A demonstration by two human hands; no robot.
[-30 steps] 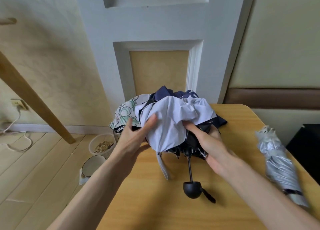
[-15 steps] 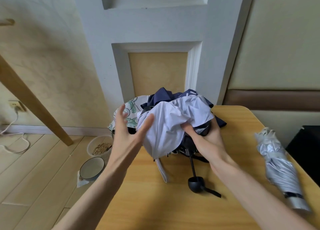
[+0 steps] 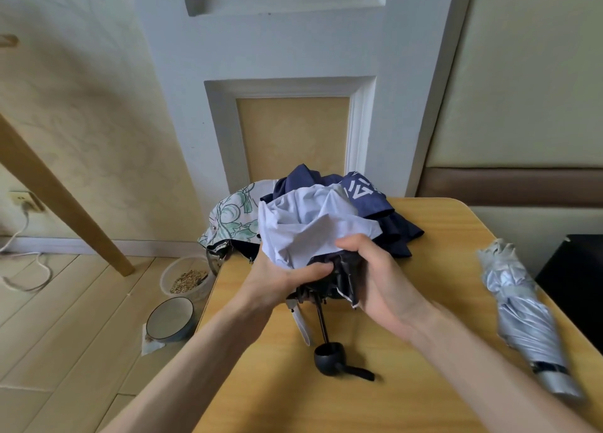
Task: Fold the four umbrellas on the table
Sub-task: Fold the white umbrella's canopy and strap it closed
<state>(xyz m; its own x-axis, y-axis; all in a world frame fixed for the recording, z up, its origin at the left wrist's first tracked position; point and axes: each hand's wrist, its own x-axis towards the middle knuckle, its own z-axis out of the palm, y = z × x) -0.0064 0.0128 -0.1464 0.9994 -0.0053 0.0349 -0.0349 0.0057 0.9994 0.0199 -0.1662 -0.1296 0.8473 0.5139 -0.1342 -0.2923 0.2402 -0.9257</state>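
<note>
A pale lavender umbrella (image 3: 306, 230) with a black lining lies bunched at the middle of the wooden table (image 3: 434, 223). My left hand (image 3: 277, 279) grips its lower canopy from the left. My right hand (image 3: 378, 276) clutches the cloth and ribs from the right. Its black shaft runs toward me to a round black handle (image 3: 328, 357) with a strap, resting on the table. Behind it lie a crumpled navy umbrella (image 3: 385, 217) and a white one with a green floral print (image 3: 233, 217). A folded silver umbrella (image 3: 522, 315) lies at the right edge.
On the floor left of the table stand a clear tub of grain (image 3: 187, 279) and a grey bowl (image 3: 169, 318). A slanted wooden beam (image 3: 62, 197) crosses the left. A black object (image 3: 574, 285) sits beyond the table's right edge. The wall is close behind.
My left hand, open and off the cloth half a second ago, has closed on the lavender canopy. Both hands have drawn the fabric down toward the shaft.
</note>
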